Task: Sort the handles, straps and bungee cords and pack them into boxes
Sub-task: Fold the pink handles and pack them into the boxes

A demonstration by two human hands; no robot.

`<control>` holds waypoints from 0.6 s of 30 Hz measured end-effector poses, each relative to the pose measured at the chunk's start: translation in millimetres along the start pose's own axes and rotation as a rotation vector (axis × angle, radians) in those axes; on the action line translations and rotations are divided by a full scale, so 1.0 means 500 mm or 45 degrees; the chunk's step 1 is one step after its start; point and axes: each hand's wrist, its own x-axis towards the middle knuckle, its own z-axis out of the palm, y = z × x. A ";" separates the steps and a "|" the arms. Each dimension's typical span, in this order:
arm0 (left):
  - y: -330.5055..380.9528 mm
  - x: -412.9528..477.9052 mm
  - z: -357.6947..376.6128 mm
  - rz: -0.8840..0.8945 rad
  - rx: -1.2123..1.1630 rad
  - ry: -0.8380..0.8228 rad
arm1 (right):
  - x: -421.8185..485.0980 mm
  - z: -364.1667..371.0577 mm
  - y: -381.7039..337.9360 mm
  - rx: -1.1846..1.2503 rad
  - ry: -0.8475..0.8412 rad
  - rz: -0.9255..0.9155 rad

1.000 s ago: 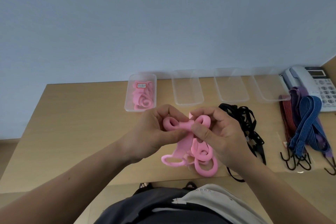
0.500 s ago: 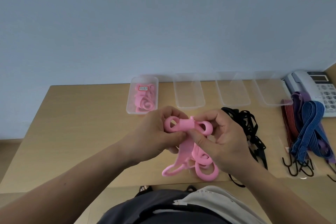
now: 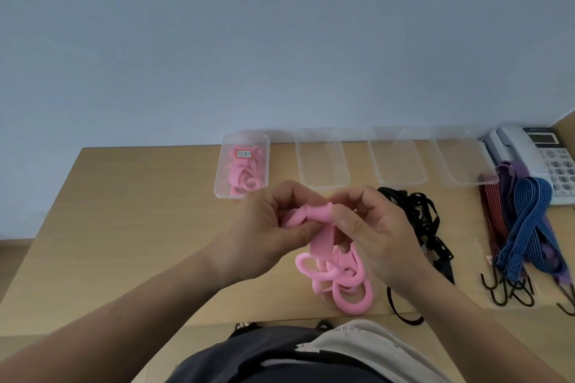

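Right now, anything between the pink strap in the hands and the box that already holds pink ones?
Nothing visible. The left hand and right hand hold the pink strap above the table, just on the near side of the pink-filled clear box. Whether that box has a lid on, I cannot tell.

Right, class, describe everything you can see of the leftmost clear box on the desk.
The leftmost box is clear plastic, rectangular with rounded corners. It sits flat on the wooden desk near the wall, first in a row of four. Coiled pink handles lie inside, and a red-edged label shows at its far end. Nothing else touches it.
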 end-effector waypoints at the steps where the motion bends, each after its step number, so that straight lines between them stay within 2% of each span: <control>1: -0.002 0.000 0.000 0.011 0.029 0.020 | 0.003 0.002 0.000 -0.002 0.009 0.025; 8: -0.009 -0.002 -0.006 -0.010 0.200 -0.034 | 0.005 0.009 0.000 -0.086 0.054 -0.030; 12: -0.004 -0.001 -0.011 -0.124 0.111 0.013 | 0.011 0.011 -0.003 -0.116 0.125 -0.112; 18: 0.007 0.007 -0.035 -0.240 -0.126 -0.132 | 0.005 0.011 -0.002 -0.141 0.067 -0.136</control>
